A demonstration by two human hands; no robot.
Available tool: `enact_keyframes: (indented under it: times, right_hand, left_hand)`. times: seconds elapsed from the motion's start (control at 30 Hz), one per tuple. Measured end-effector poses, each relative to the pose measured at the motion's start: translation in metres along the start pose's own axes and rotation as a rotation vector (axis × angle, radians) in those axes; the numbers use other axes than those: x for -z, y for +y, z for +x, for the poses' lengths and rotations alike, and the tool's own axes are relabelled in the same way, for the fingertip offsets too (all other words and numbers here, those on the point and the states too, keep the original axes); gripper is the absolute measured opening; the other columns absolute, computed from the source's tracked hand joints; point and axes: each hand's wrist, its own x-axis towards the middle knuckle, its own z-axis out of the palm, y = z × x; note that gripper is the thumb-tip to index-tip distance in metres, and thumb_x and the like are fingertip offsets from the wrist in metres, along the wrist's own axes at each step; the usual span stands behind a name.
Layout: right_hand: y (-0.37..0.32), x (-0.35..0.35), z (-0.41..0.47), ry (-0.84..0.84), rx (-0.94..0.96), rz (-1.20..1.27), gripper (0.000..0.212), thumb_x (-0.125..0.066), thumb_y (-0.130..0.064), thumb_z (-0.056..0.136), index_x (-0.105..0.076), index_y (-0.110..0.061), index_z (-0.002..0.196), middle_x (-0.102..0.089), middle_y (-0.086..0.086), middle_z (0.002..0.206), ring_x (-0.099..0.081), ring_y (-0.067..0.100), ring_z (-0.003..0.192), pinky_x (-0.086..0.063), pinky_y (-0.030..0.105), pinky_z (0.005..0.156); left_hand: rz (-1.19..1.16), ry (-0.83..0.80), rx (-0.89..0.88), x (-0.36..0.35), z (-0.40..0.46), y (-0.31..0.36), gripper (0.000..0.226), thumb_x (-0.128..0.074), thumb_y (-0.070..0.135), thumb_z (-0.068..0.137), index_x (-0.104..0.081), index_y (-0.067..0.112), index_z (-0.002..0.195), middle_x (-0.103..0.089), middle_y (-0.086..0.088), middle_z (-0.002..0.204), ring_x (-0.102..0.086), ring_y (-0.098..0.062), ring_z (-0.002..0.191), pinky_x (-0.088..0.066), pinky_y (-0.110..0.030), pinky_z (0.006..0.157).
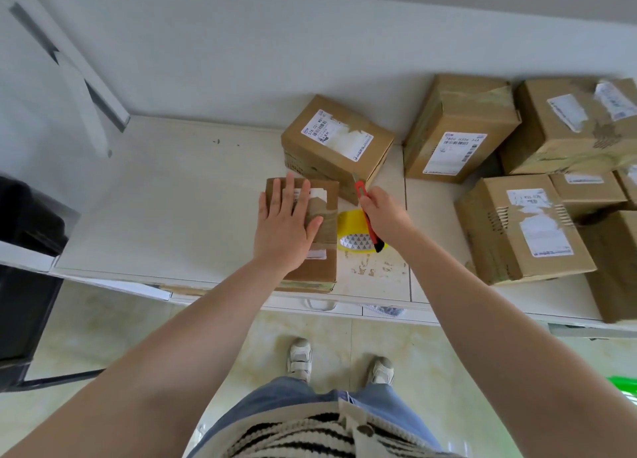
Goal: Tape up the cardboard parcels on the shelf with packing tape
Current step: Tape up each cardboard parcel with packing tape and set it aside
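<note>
Parcel (312,230) in hand: flat cardboard box at the front edge of the white shelf (165,195), a strip of brown tape across its top. Our left hand (284,223) lies spread flat on it, fingers straight, pressing the lid down. Our right hand (382,212) is curled round a red utility knife (366,212), tip pointing away from us toward a second labelled box (336,140) just behind. Yellow tape roll (355,231) lies on the shelf just beside the parcel, under the knife.

Risks, as we judge them:
- Whether the blade is extended we cannot tell; if it is, a slip could nick the left fingers, which lie near it.
- Parcel sits right at the shelf lip; a hard push could slide it off onto the floor.
- Loose tape end could fold back onto itself if the roll is left unheld.

Surface: pale laminate shelf in joined panels, scuffed with brown residue in front of the roll. More taped boxes (517,223) stacked to the right. Plain white wall (275,43) behind, a white angled bracket at left, glossy beige floor tiles (431,354) below, something dark at far left.
</note>
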Motion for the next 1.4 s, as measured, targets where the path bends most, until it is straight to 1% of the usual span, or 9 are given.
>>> enact_keyframes:
  times: [0.13, 0.27, 0.47, 0.67, 0.77, 0.87, 1.03, 1.2, 1.4]
  right_hand:
    - [0.010, -0.011, -0.004, 0.013, 0.033, 0.036, 0.027, -0.028, -0.031, 0.107, -0.045, -0.011, 0.100, -0.044, 0.001, 0.074, -0.042, 0.016, 0.062, -0.034, 0.031, 0.054]
    - [0.012, -0.003, -0.001, 0.014, 0.168, -0.085, 0.028, -0.026, -0.031, 0.107, -0.042, -0.009, 0.100, -0.047, 0.003, 0.074, -0.043, 0.019, 0.061, -0.034, 0.034, 0.057]
    - [0.015, -0.002, 0.005, -0.016, 0.147, -0.364, 0.029, -0.022, -0.038, 0.107, -0.038, -0.016, 0.098, -0.055, 0.005, 0.073, -0.054, 0.026, 0.063, -0.039, 0.035, 0.056]
    - [0.001, 0.006, -0.001, 0.306, 0.138, 0.068, 0.021, -0.050, -0.022, 0.100, -0.054, -0.009, 0.084, -0.050, 0.004, 0.085, -0.049, 0.020, 0.077, -0.037, 0.026, 0.065]
    - [-0.010, 0.003, -0.009, 0.122, 0.035, 0.352, 0.022, -0.058, -0.020, 0.095, -0.058, -0.007, 0.078, -0.053, 0.005, 0.074, -0.050, 0.016, 0.066, -0.042, 0.024, 0.064]
    - [-0.002, 0.000, -0.014, -0.052, 0.015, 0.218, 0.031, -0.059, -0.024, 0.095, -0.062, 0.002, 0.078, -0.049, 0.002, 0.072, -0.043, 0.014, 0.058, -0.037, 0.023, 0.054]
    - [0.017, 0.015, -0.026, -0.110, 0.043, 0.240, 0.014, -0.062, -0.018, 0.093, -0.064, -0.014, 0.080, -0.051, -0.002, 0.112, -0.055, 0.012, 0.086, -0.048, 0.022, 0.069]
    - [0.015, 0.018, -0.023, -0.213, 0.094, 0.077, 0.016, -0.065, -0.015, 0.091, -0.065, -0.010, 0.076, -0.044, -0.004, 0.118, -0.050, 0.011, 0.091, -0.042, 0.012, 0.068]
    - [0.014, 0.008, -0.016, -0.164, 0.117, -0.028, 0.018, -0.063, -0.022, 0.093, -0.069, -0.005, 0.092, -0.041, -0.003, 0.117, -0.049, 0.012, 0.094, -0.041, 0.013, 0.066]
  left_hand:
    - [0.016, 0.013, 0.001, 0.000, -0.002, 0.001, 0.072, 0.001, 0.058, 0.096, 0.007, 0.022, 0.158, 0.014, -0.009, 0.165, 0.011, -0.030, 0.152, 0.003, -0.048, 0.123]
    - [0.006, 0.001, -0.003, -0.001, -0.001, -0.001, 0.072, 0.003, 0.059, 0.095, 0.009, 0.024, 0.158, 0.017, -0.007, 0.164, 0.013, -0.028, 0.152, 0.005, -0.047, 0.123]
    - [0.000, 0.012, -0.019, -0.003, 0.000, -0.003, 0.073, 0.010, 0.060, 0.093, 0.010, 0.025, 0.157, 0.016, -0.006, 0.164, 0.012, -0.027, 0.152, 0.003, -0.047, 0.123]
    - [0.004, -0.003, -0.007, -0.002, 0.001, -0.001, 0.068, 0.000, 0.056, 0.098, 0.009, 0.024, 0.157, 0.016, -0.008, 0.165, 0.013, -0.028, 0.152, 0.007, -0.047, 0.123]
    - [0.013, -0.006, -0.013, -0.001, 0.000, 0.000, 0.069, -0.002, 0.056, 0.098, 0.009, 0.024, 0.157, 0.016, -0.008, 0.164, 0.013, -0.028, 0.152, 0.007, -0.047, 0.123]
    - [0.002, -0.006, -0.017, -0.001, 0.000, -0.002, 0.069, -0.003, 0.057, 0.098, 0.009, 0.024, 0.158, 0.017, -0.007, 0.164, 0.013, -0.027, 0.152, 0.006, -0.046, 0.123]
    - [0.012, -0.003, -0.019, -0.001, 0.000, -0.001, 0.070, -0.001, 0.057, 0.097, 0.009, 0.024, 0.158, 0.017, -0.007, 0.164, 0.014, -0.027, 0.152, 0.008, -0.045, 0.123]
    - [0.014, 0.000, -0.016, 0.000, 0.000, -0.001, 0.070, -0.002, 0.057, 0.097, 0.008, 0.023, 0.158, 0.017, -0.007, 0.164, 0.013, -0.027, 0.152, 0.008, -0.045, 0.122]
    - [0.012, -0.002, -0.012, 0.000, 0.000, -0.001, 0.071, 0.000, 0.057, 0.097, 0.007, 0.023, 0.158, 0.016, -0.007, 0.165, 0.013, -0.027, 0.152, 0.008, -0.045, 0.122]
